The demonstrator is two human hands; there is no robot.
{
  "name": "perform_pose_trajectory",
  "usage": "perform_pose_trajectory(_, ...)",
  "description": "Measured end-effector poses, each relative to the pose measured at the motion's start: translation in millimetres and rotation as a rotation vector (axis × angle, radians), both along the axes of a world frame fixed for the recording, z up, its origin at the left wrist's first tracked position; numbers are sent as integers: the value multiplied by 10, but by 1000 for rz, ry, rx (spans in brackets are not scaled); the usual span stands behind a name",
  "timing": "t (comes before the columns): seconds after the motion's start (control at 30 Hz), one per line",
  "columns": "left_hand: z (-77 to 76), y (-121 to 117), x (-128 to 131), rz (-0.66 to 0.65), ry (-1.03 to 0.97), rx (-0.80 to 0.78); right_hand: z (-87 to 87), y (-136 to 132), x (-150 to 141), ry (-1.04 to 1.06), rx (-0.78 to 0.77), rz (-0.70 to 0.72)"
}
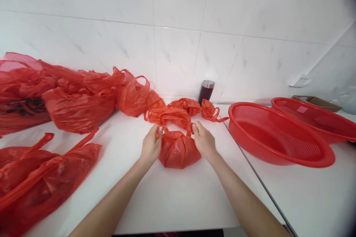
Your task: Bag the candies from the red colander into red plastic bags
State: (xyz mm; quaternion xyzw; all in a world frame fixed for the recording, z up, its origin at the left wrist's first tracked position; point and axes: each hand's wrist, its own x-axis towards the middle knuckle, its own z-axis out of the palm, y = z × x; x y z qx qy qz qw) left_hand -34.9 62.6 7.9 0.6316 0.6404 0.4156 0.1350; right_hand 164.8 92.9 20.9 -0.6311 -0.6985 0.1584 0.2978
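A small, filled red plastic bag (178,151) sits on the white counter (167,196) in front of me. My left hand (151,145) pinches the bag's left handle, fingers closed. My right hand (204,141) grips the right handle in the same way. Both hands flank the bag's top, with the handles pulled apart. Just behind lie several other small red bags (169,114), crumpled or knotted.
Large filled red bags (78,103) pile up at the back left, and more red bags (41,181) lie at the near left. Two red plastic baskets (278,133) (319,118) stand on the right. A dark cup (206,90) stands by the tiled wall.
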Motion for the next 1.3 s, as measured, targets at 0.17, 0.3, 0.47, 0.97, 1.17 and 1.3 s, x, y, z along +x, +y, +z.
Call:
perform_pose_trajectory(0.17,-14,156,41,-8,229,-121,-67,35,-165,-210,-19,-20)
perform_pose_trajectory(0.3,-30,266,-92,14,353,-215,-151,225,74,-307,-49,-94)
perform_pose_trajectory(0.47,-156,523,-80,24,504,-336,-301,445,159,-391,-123,-116)
perform_pose_trajectory(0.97,-301,467,-95,51,570,-312,-444,528,213,-298,-190,-283)
perform_pose_trajectory(1.17,-251,387,-328,127,379,-349,-434,524,271,-107,-163,-334)
perform_pose_trajectory(1.3,-159,370,-376,88,238,-285,-471,454,316,71,-116,-294)
